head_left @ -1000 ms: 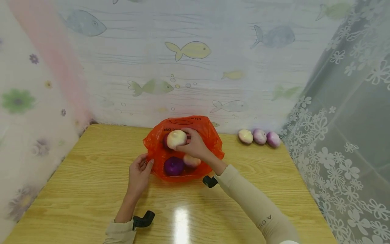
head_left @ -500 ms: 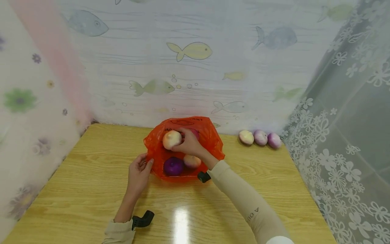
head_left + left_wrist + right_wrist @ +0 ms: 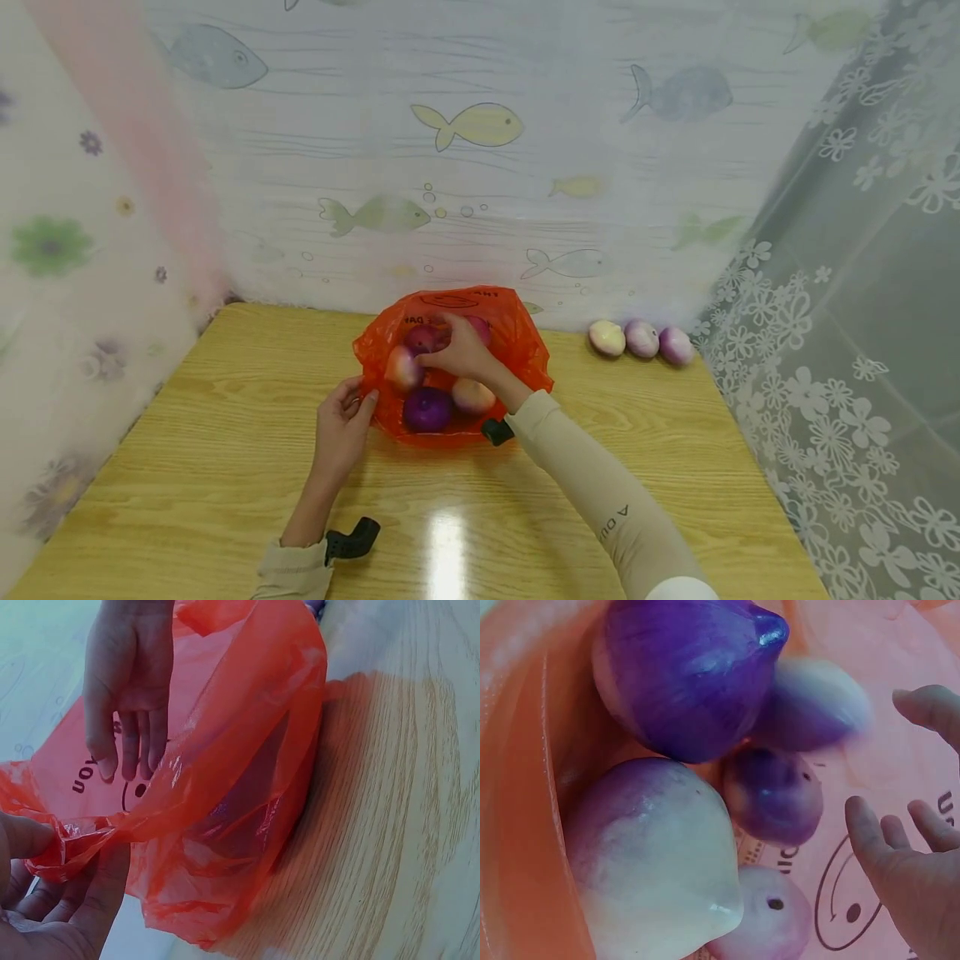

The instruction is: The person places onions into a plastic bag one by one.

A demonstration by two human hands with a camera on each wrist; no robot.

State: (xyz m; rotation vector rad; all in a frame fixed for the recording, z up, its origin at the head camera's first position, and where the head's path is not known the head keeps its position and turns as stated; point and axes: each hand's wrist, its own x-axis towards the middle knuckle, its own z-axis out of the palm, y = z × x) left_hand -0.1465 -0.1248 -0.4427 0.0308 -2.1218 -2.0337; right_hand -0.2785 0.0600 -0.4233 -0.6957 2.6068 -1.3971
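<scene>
A red plastic bag (image 3: 522,340) lies with its mouth open toward me, several onions inside. My left hand (image 3: 341,432) pinches the bag's left rim between thumb and fingers, which the left wrist view shows as bunched film. Inside the mouth, my right hand (image 3: 467,354) has its fingers spread with nothing between them. Just left of its fingertips is a pale-and-purple onion (image 3: 402,369), blurred in the right wrist view. A dark purple onion (image 3: 428,410) and a pale onion (image 3: 472,396) sit at the front of the bag, with reddish-looking onions (image 3: 422,338) behind.
Three onions (image 3: 642,338) stand in a row at the back right of the wooden table (image 3: 247,400). A fish-patterned curtain (image 3: 480,208) hangs behind the table, and a lace-patterned one (image 3: 847,400) is at the right.
My right hand has moved left and slightly down in the bag and let go of the pale onion, which dropped to the left side. My left hand stays on the rim.
</scene>
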